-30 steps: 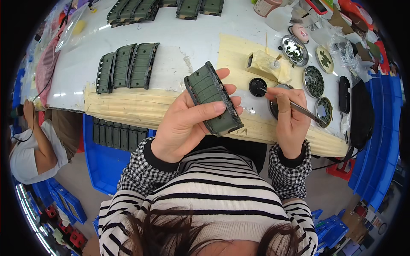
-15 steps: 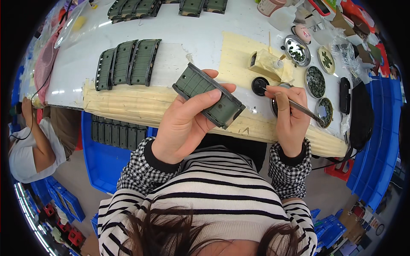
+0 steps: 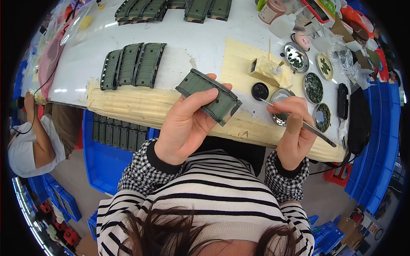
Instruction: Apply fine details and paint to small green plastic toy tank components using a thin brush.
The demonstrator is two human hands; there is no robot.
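Observation:
My left hand (image 3: 181,128) is closed around a dark green, ribbed, curved plastic panel (image 3: 197,85) with black toothed long edges. The thumb presses on its face, and the panel slants above the table's front edge. In my right hand (image 3: 294,132) is a pair of metal tweezers (image 3: 318,133), gripped between thumb and fingers. Their thin end points left, close to the rim of a small round black pot (image 3: 259,91); whether anything is on the tip I cannot make out. Partly behind my right fingers sits a metal dish (image 3: 279,118) with small dark pieces.
Round dishes (image 3: 313,88) of small green pieces stand at the right, near a tape-wrapped block (image 3: 269,72). Similar panels (image 3: 149,64) rest on the table's left and far side. A blue crate (image 3: 100,164) below holds more. A person (image 3: 38,145) sits at far left.
My right hand has drawn back and lower, and the tweezers' tip has come from the black pot toward its near rim. My left hand still holds the panel, tilted slightly differently.

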